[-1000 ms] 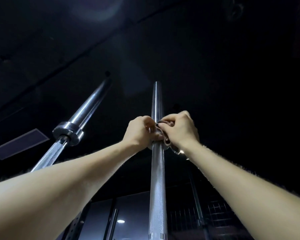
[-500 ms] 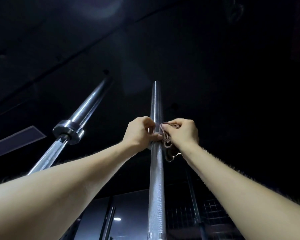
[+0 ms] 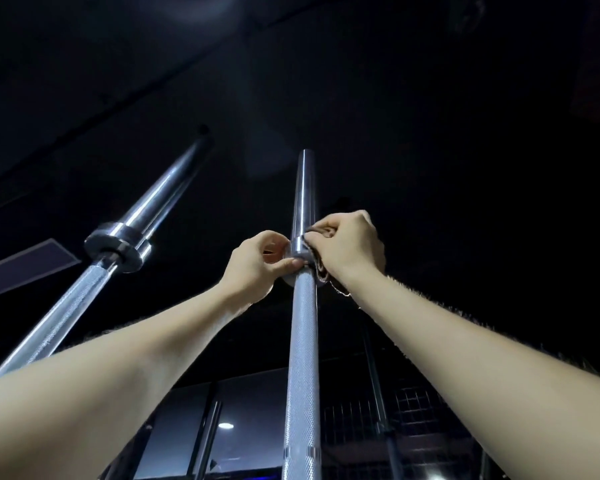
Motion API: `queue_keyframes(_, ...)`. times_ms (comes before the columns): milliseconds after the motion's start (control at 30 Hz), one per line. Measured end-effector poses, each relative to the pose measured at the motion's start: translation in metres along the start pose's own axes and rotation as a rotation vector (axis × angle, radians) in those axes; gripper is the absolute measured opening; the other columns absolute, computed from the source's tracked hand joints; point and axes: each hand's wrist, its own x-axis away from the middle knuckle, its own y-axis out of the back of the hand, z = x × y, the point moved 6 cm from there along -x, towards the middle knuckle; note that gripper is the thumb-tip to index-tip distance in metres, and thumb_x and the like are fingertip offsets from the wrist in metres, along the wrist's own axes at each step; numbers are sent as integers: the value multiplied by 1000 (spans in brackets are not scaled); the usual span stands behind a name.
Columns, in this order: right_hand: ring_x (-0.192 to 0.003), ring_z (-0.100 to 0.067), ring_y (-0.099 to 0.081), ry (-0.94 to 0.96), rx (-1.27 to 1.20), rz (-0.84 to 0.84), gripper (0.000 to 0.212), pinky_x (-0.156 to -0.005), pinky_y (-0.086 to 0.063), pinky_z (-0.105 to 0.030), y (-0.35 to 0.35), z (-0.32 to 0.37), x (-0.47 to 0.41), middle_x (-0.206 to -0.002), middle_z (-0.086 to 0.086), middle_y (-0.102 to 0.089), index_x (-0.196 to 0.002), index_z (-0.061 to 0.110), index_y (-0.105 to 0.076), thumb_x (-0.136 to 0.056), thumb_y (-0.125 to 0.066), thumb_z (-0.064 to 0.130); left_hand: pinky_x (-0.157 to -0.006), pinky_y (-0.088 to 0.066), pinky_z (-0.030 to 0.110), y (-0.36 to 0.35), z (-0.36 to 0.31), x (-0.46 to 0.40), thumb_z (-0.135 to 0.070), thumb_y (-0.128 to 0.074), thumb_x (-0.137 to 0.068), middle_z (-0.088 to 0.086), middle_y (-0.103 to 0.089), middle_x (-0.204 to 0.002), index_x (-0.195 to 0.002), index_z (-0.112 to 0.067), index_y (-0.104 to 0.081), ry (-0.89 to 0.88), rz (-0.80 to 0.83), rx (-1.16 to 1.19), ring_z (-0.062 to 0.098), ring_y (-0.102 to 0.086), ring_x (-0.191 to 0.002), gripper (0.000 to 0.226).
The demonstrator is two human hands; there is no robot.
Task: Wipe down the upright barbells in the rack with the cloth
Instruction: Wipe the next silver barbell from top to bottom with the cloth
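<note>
Both hands are raised overhead: the cloth (image 3: 321,252) is bunched in the right hand (image 3: 347,245) against the centre barbell (image 3: 300,341) at its collar, steadied by the left hand (image 3: 257,263), thumb pressed there.

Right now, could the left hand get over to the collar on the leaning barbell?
Probably yes. The left hand holds the middle barbell just right of that collar, with only open space between them. It would have to let go first.
</note>
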Motion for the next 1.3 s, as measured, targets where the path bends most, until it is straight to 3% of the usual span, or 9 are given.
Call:
queue_keyframes(267,-92,-23,-62,17,20,26,7,-70,-45,-27,-7,-1,-4,-111,4,-56,-84,32,-71,-81,-67,37,-75,-44,27,-11,-35,-5,-17,-73,-79,-1,-52,-100,-110,-18,-67,-206,-110,-440,17,-56,-87,31)
queue_keyframes(600,-69,-20,-66,-401,-663,-15,19,-68,-57,-32,-30,-62,0,-68,-1,-67,-63,17,-66,-79,-77,16,-76,-51,21,-7,11,-5,-16,-83,-69,2,-68,-102,-99,-14,-69,59,-50,225,17,-66,-95,34)
queue_keyframes(733,-63,-13,-63,-382,-577,-7,15,-57,-51,-23,-23,-58,-1,-67,2,-65,-69,16,-69,-82,-74,20,-84,-53,30,-9,17,2,-19,-78,-75,5,-68,-104,-100,-16,-67,101,-23,286,19,-66,-90,27)
queue_keyframes(833,-74,-16,-65,-259,-265,-35,13,-69,-57,-32,-11,-43,-2,-88,3,-67,-76,22,-71,-84,-69,32,-71,-49,19,0,-1,-2,-22,-76,-79,-2,-65,-100,-97,-17,-62,6,-21,-68,15,-66,-88,23)
queue_keyframes(900,-82,-19,-63,-100,-87,-36,14,-75,-56,-36,-7,-20,1,-108,5,-57,-88,29,-71,-84,-66,41,-77,-51,27,3,-11,-5,-20,-76,-78,1,-64,-95,-96,-13,-63,-61,-51,-221,18,-65,-88,24)
queue_keyframes(967,-87,-22,-60,64,37,20,21,-78,-53,-35,-8,9,6,-112,5,-48,-94,32,-69,-81,-67,48,-82,-53,35,4,-16,-4,-13,-75,-79,6,-65,-95,-94,-10,-63,-86,-73,-236,21,-65,-88,19)
queue_keyframes(1067,-94,-25,-55,230,263,86,25,-78,-47,-35,-12,33,8,-115,3,-43,-100,31,-68,-81,-68,48,-75,-52,23,5,-14,-4,-9,-69,-83,5,-68,-98,-98,-8,-65,-92,-68,-205,14,-66,-83,16)
queue_keyframes(1200,-87,-20,-61,135,35,31,14,-77,-54,-35,-13,3,5,-112,5,-49,-92,32,-70,-82,-68,41,-67,-46,10,7,-7,-6,-18,-78,-76,3,-67,-97,-96,-8,-65,-44,-50,-187,16,-67,-86,25)
queue_keyframes(1300,-84,-14,-64,-51,-207,5,13,-78,-56,-35,-15,-22,3,-107,4,-62,-85,31,-71,-77,-73,40,-73,-48,17,5,-3,-7,-21,-81,-72,2,-66,-98,-93,-11,-65,-32,-36,-182,20,-66,-90,28)
